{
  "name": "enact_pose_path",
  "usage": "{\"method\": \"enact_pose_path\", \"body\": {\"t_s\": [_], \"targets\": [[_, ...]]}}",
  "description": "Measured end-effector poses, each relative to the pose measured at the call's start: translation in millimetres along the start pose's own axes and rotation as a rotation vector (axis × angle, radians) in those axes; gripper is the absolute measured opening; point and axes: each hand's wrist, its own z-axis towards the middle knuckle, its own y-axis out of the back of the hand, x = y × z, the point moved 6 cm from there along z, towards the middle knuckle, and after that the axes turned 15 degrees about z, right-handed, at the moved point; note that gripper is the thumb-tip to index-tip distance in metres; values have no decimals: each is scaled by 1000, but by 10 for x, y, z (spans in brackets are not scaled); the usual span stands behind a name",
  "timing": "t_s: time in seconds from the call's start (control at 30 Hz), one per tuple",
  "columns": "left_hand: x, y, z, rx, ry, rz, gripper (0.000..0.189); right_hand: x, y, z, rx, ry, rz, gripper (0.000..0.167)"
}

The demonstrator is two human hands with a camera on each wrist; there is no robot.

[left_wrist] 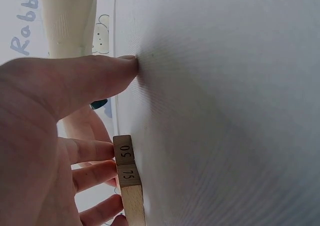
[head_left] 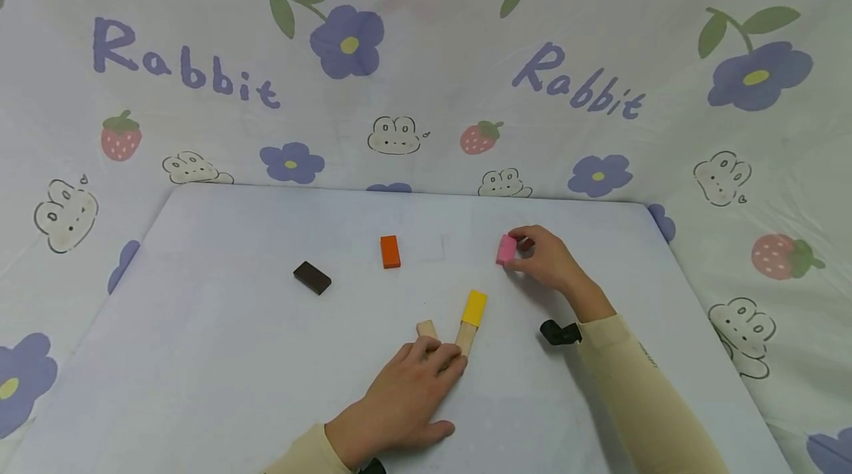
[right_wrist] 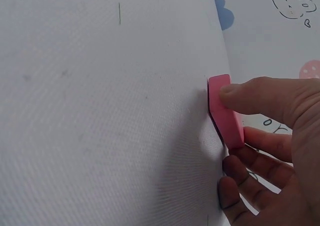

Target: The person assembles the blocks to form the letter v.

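Note:
My right hand (head_left: 549, 259) pinches a pink block (head_left: 506, 249) between thumb and fingers, at the right of the white table. In the right wrist view, the thumb lies on one face of the pink block (right_wrist: 227, 111). My left hand (head_left: 409, 393) rests over plain wooden blocks near the front, its fingertips touching them and its thumb held apart. One wooden block (head_left: 427, 328) shows beyond the fingers; another wooden block (head_left: 465, 339) adjoins a yellow block (head_left: 475, 308). The left wrist view shows block ends marked 50 (left_wrist: 124, 150) and 75 (left_wrist: 129, 175) beside the fingertips.
An orange block (head_left: 390, 252) lies at the middle back, and a dark brown block (head_left: 312, 278) farther left. The white table (head_left: 200, 356) ends at a printed cloth (head_left: 426, 75) hanging behind it. A black strap piece (head_left: 560, 333) sits at the right wrist.

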Motion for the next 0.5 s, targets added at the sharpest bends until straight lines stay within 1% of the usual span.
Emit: {"method": "enact_pose_path", "body": {"t_s": [0.17,0.5], "targets": [[-2,7,4,-15,-1,12,81,-17,4,0,-6,4,6,62],[-4,-13,6,-13,1,16,82,-11,4,-16,-14,16,9,61]]}}
